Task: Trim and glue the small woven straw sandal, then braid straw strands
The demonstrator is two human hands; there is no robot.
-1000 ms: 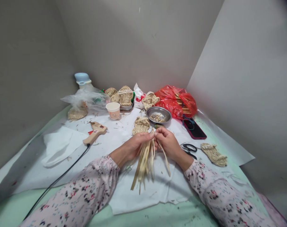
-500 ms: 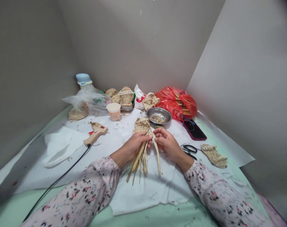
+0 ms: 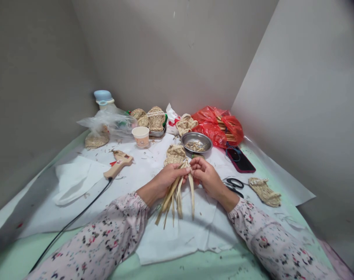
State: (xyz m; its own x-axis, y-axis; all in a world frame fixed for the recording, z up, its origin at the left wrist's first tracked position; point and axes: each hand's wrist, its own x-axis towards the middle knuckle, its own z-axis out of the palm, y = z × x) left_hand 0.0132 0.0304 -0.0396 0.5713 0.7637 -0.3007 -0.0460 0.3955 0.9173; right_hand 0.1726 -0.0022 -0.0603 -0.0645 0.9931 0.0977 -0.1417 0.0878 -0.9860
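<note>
Steel bowl [image 3: 197, 138] of straw clippings [image 3: 195, 146]

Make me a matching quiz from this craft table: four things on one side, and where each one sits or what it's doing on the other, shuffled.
Things:
1. straw strips
2. glue gun
3. scissors
4. metal bowl

Places or states:
A. lies beside the right hand's wrist
B. stands in front of the red plastic bag
C. pinched at the top by the left hand and right hand
D. lies left of the hands, its black cord trailing toward the camera

Pairs: 1-C, 2-D, 3-A, 4-B
</note>
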